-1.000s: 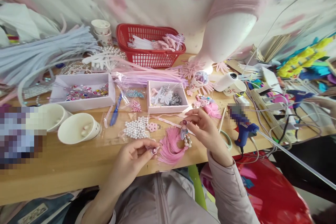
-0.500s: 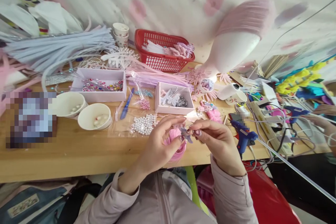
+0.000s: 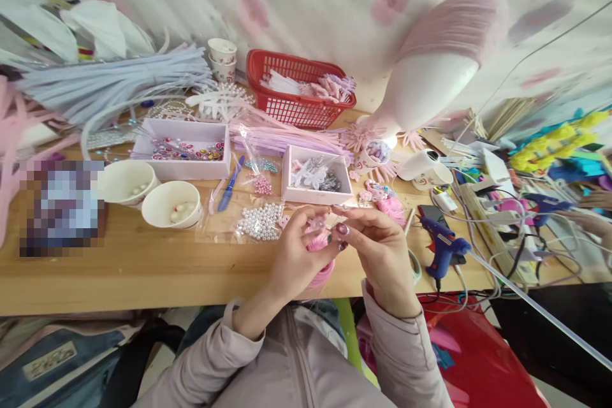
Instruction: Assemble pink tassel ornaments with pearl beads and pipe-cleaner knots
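Right hand [image 3: 380, 252]: fingers bent, thumb and forefinger drawn close together. Left hand [image 3: 295, 248]: fingers curved, thumb slightly apart from forefinger. At the meeting fingertips: small dark piece [image 3: 329, 238], exact hold by either hand too hidden to tell. Below, partly covered by the left hand: pink tassel [image 3: 321, 275], near the edge of the wooden table [image 3: 143, 280]. Left of the hands: white pearl beads [image 3: 261, 222]. Right: blue glue gun [image 3: 442, 248]. Behind: pale box [image 3: 313, 195] with silver and white trims [image 3: 313, 172]. Farther back: red basket [image 3: 299, 109].
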Demonstrator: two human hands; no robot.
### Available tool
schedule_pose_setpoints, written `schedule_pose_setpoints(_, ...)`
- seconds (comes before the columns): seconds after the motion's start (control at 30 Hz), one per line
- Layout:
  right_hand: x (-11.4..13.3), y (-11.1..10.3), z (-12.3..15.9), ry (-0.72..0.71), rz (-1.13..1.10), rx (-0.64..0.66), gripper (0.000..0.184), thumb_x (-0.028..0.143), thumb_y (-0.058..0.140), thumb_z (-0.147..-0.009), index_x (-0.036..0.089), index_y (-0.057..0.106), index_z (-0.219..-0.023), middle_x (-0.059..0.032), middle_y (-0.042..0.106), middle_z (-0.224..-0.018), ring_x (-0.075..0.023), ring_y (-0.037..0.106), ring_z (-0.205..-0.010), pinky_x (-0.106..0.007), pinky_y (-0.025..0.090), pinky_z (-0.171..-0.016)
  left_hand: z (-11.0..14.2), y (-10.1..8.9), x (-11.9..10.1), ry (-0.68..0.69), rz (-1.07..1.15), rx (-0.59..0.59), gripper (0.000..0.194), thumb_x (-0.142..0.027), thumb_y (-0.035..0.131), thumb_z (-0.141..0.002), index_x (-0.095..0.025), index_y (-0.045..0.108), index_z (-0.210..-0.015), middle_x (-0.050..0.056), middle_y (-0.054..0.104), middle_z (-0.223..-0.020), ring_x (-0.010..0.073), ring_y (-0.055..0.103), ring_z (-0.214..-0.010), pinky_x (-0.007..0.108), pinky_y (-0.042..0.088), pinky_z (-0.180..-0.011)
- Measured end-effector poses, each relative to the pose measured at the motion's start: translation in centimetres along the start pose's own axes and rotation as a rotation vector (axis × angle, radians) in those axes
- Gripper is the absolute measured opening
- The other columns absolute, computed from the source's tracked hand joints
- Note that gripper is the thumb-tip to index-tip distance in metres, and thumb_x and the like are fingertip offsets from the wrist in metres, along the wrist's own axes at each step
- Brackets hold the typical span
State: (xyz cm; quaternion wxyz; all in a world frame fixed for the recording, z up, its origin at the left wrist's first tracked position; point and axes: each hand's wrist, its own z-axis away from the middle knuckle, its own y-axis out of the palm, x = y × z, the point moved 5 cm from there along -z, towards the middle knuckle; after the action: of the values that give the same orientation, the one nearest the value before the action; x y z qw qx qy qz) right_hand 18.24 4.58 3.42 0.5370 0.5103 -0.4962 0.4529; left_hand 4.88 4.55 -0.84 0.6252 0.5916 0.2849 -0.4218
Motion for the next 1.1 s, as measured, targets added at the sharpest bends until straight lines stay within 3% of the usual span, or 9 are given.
schedule_pose_setpoints(0.13, 1.0, 0.1, 0.4, -0.048, -0.046, 0.018, 0.023, 0.027, 0.093, -0.073, 0.030, 0.083, -0.093, -0.0008, 0.084, -0.092, -0.0139, 0.074, -0.062, -0.023, 0.061, -0.055, 0.0, 0.2, 0.6, -0.017, -0.010, 0.059, 0.061, -0.023, 0.089, -0.066, -0.020, 0.061, -0.120, 0.013, 0.064, -0.134, 0.0301, 0.064, -0.125, 0.047, 0.050, -0.110)
schedule_pose_setpoints(0.27, 2.3, 0.1, 0.3, -0.124, -0.058, -0.009, 0.019, 0.024, 0.092, -0.073, 0.029, 0.083, -0.089, 0.0023, 0.081, -0.078, -0.0122, 0.075, -0.067, -0.020, 0.063, -0.063, 0.5, 0.2, 1.0, -0.131, -0.029, 0.163, 0.053, -0.026, 0.082, -0.074, -0.017, 0.060, -0.122, 0.015, 0.068, -0.130, 0.0271, 0.070, -0.113, 0.044, 0.053, -0.102)
schedule_pose_setpoints(0.37, 3.6, -0.2, 0.1, -0.225, -0.003, -0.070, 0.019, 0.018, 0.091, -0.075, 0.029, 0.083, -0.088, 0.0013, 0.083, -0.089, -0.0120, 0.076, -0.068, -0.020, 0.063, -0.062, 1.0, 0.1, 0.7, -0.150, -0.045, 0.187, 0.046, -0.025, 0.079, -0.077, -0.015, 0.063, -0.119, 0.015, 0.069, -0.125, 0.0248, 0.071, -0.105, 0.038, 0.057, -0.092)
schedule_pose_setpoints(0.5, 5.1, -0.5, 0.0, -0.322, 0.064, -0.097, 0.027, 0.011, 0.087, -0.076, 0.030, 0.082, -0.094, -0.0011, 0.082, -0.115, -0.0116, 0.076, -0.064, -0.019, 0.055, -0.048, 1.6, 0.2, 0.0, -0.159, -0.023, 0.228, 0.053, -0.022, 0.076, -0.077, -0.014, 0.060, -0.127, 0.016, 0.069, -0.123, 0.0252, 0.072, -0.103, 0.032, 0.060, -0.078)
schedule_pose_setpoints(0.63, 6.5, -0.4, 0.2, -0.365, 0.116, -0.112, 0.028, 0.008, 0.085, -0.078, 0.030, 0.081, -0.094, -0.0002, 0.084, -0.107, -0.0135, 0.077, -0.063, -0.019, 0.049, -0.038, 2.2, 0.2, -0.7, -0.107, -0.024, 0.255, 0.058, -0.017, 0.075, -0.075, -0.017, 0.061, -0.131, 0.017, 0.055, -0.148, 0.0217, 0.072, -0.100, 0.031, 0.060, -0.079)
schedule_pose_setpoints(0.7, 7.2, -0.2, 0.4, -0.409, 0.161, -0.119, 0.031, 0.005, 0.082, -0.079, 0.032, 0.081, -0.095, 0.0001, 0.083, -0.112, -0.0142, 0.078, -0.065, -0.019, 0.048, -0.036, 2.4, 0.2, -0.9, -0.107, -0.034, 0.275, 0.057, -0.015, 0.074, -0.076, -0.019, 0.063, -0.132, 0.015, 0.055, -0.150, 0.0216, 0.070, -0.104, 0.031, 0.059, -0.082)
schedule_pose_setpoints(0.9, 8.5, 0.9, 0.1, -0.525, 0.300, -0.071, 0.038, 0.006, 0.083, -0.079, 0.035, 0.081, -0.103, 0.0000, 0.077, -0.129, -0.0208, 0.081, -0.079, -0.028, 0.065, -0.053, 2.4, 0.2, -1.8, -0.004, -0.084, 0.330, 0.046, -0.012, 0.074, -0.080, -0.023, 0.072, -0.125, 0.010, 0.069, -0.133, 0.0274, 0.065, -0.122, 0.038, 0.054, -0.102)
schedule_pose_setpoints(1.0, 8.1, 0.8, -0.3, -0.488, 0.316, -0.038, 0.037, 0.006, 0.081, -0.080, 0.034, 0.080, -0.105, -0.0010, 0.074, -0.134, -0.0194, 0.081, -0.073, -0.029, 0.066, -0.054, 2.2, 0.2, -1.8, 0.033, -0.096, 0.356, 0.041, -0.013, 0.075, -0.083, -0.026, 0.075, -0.122, 0.006, 0.072, -0.127, 0.0245, 0.066, -0.121, 0.036, 0.050, -0.107)
schedule_pose_setpoints(1.1, 7.4, 0.6, -0.5, -0.438, 0.300, -0.004, 0.036, 0.007, 0.080, -0.082, 0.033, 0.079, -0.107, -0.0018, 0.074, -0.135, -0.0239, 0.082, -0.090, -0.028, 0.068, -0.061, 1.9, 0.5, -1.5, 0.039, -0.040, 0.358, 0.037, -0.013, 0.073, -0.087, -0.028, 0.076, -0.120, 0.004, 0.073, -0.124, 0.0205, 0.068, -0.116, 0.031, 0.052, -0.102)
